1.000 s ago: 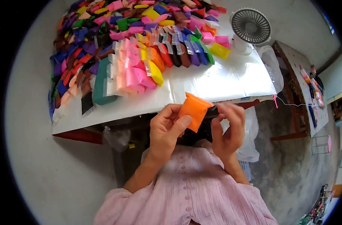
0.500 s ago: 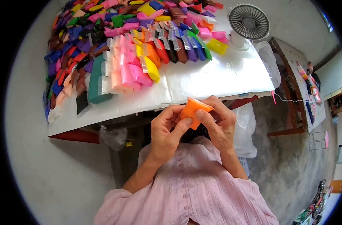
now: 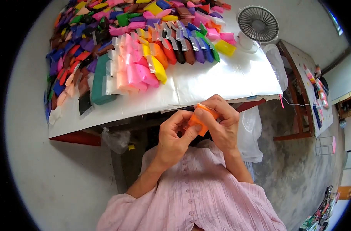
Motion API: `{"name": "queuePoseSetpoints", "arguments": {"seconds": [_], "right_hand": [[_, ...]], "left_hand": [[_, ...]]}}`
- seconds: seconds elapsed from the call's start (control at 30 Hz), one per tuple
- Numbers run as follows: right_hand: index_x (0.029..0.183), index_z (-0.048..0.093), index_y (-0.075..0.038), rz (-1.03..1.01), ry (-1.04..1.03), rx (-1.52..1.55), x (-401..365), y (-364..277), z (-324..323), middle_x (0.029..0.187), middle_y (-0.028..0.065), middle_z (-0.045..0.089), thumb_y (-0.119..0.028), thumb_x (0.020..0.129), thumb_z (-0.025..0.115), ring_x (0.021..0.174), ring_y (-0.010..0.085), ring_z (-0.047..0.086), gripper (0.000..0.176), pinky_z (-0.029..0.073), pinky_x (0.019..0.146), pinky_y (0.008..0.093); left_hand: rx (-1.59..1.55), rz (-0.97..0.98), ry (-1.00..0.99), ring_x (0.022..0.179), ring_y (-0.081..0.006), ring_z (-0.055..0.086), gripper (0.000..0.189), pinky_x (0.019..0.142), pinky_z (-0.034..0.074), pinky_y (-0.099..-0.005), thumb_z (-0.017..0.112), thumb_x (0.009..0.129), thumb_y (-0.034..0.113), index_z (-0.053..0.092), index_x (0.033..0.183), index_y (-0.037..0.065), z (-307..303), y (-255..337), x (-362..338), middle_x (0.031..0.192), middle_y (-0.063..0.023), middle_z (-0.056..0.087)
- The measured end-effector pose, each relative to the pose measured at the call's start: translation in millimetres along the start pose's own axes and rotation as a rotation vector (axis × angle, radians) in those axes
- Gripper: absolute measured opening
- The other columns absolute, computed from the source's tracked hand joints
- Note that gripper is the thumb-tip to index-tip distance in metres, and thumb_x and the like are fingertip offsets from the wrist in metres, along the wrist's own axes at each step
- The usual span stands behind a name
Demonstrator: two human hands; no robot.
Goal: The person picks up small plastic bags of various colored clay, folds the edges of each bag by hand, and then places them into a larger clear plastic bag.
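Observation:
An orange packet [image 3: 200, 122] is held between my two hands, just off the table's front edge. My left hand [image 3: 176, 134] is closed on its left side, the thumb pressed against the packet's face. From the right, my right hand [image 3: 221, 123] pinches the upper part, its thumb over the packet near the top. On the table [image 3: 206, 86] beyond, rows of filled packets lie overlapped, among them a yellow packet [image 3: 157, 69], a pink packet [image 3: 146, 75] and a green packet [image 3: 212, 48]. A dark teal block [image 3: 102, 82] lies left of the rows.
A large heap of coloured packets [image 3: 77, 50] covers the table's back left. A white fan [image 3: 258, 24] stands at the back right. Plastic bags [image 3: 250, 134] hang below the table edge. Another table [image 3: 298, 57] with items on it is at the right.
My right thumb has moved up and over the orange packet's top, covering more of it. The packet looks more folded or tilted between my hands. The view has shifted slightly.

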State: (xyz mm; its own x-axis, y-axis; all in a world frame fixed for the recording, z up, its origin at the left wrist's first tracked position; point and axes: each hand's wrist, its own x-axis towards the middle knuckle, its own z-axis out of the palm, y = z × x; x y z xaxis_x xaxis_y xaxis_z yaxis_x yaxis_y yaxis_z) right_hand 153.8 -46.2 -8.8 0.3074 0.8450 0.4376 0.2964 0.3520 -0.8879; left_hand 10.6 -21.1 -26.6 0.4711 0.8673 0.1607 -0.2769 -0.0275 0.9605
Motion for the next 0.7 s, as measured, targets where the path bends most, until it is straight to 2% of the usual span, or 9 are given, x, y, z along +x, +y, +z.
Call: {"name": "queuePoseSetpoints", "arguments": {"seconds": [0.13,0.23,0.33,0.37,0.47,0.57,0.67,0.7], "right_hand": [[0.091,0.068,0.003,-0.001,-0.014,-0.041,0,-1,0,0.074,0.0042,0.059,-0.011,0.085,0.069,0.066,0.0111,0.054,0.015,0.042,0.058,0.0248],[0.093,0.066,0.005,0.067,0.125,0.250,-2,-1,7,0.073,0.0023,0.057,-0.013,0.090,0.067,0.066,0.0090,0.053,0.017,0.042,0.059,0.0237],[0.092,0.064,0.005,0.113,-0.001,0.212,-8,12,-1,0.072,0.0006,0.055,-0.014,0.092,0.065,0.065,0.0072,0.050,0.019,0.041,0.059,0.0223],[0.086,0.063,0.004,0.081,0.012,0.168,-8,15,-1,0.070,0.0000,0.053,-0.012,0.092,0.064,0.065,0.0054,0.048,0.017,0.039,0.058,0.0208],[0.082,0.061,0.004,0.042,0.048,0.102,-7,16,-6,0.069,-0.0005,0.051,-0.012,0.092,0.063,0.065,0.0042,0.046,0.019,0.038,0.056,0.0202],[0.077,0.059,0.003,0.144,0.106,0.171,0,9,-8,0.067,-0.0026,0.052,-0.015,0.094,0.062,0.060,0.0029,0.044,0.024,0.035,0.054,0.0196],[0.075,0.060,0.002,0.207,0.152,0.210,9,8,-8,0.064,-0.0038,0.054,-0.019,0.095,0.061,0.057,0.0023,0.044,0.028,0.035,0.052,0.0191],[0.075,0.061,0.002,0.225,0.149,0.202,10,9,-8,0.064,-0.0038,0.053,-0.019,0.095,0.061,0.057,0.0024,0.044,0.029,0.035,0.051,0.0192]], "left_hand": [[0.003,-0.023,0.024,0.079,-0.0046,0.056,0.019,0.072,0.047,-0.0202,0.066,0.091,0.007,0.061,0.107,-0.001,1,4,-2,0.090,0.0001,0.063],[-0.024,-0.008,0.093,0.082,-0.0051,0.057,0.020,0.076,0.048,-0.0208,0.065,0.091,0.008,0.061,0.108,-0.003,1,8,-1,0.093,-0.0010,0.063],[-0.017,0.000,0.102,0.084,-0.0055,0.057,0.022,0.078,0.048,-0.0212,0.064,0.092,0.008,0.060,0.110,-0.004,-1,5,0,0.096,-0.0019,0.063],[-0.007,-0.002,0.091,0.084,-0.0055,0.057,0.023,0.079,0.048,-0.0212,0.064,0.092,0.008,0.060,0.111,-0.004,-2,3,-1,0.096,-0.0022,0.063],[-0.020,-0.051,0.062,0.085,-0.0063,0.058,0.024,0.080,0.048,-0.0216,0.063,0.094,0.011,0.060,0.112,-0.004,2,7,1,0.097,-0.0026,0.063],[0.101,-0.033,0.108,0.078,-0.0088,0.057,0.025,0.073,0.048,-0.0230,0.063,0.093,0.013,0.060,0.112,-0.003,3,16,1,0.095,-0.0041,0.063],[0.522,0.252,0.062,0.070,-0.0129,0.054,0.026,0.065,0.046,-0.0260,0.065,0.089,0.012,0.061,0.110,-0.002,-10,9,2,0.091,-0.0063,0.062],[0.566,0.301,0.069,0.064,-0.0167,0.050,0.025,0.059,0.044,-0.0289,0.066,0.085,0.009,0.061,0.107,-0.001,-9,9,2,0.088,-0.0082,0.061]]}}
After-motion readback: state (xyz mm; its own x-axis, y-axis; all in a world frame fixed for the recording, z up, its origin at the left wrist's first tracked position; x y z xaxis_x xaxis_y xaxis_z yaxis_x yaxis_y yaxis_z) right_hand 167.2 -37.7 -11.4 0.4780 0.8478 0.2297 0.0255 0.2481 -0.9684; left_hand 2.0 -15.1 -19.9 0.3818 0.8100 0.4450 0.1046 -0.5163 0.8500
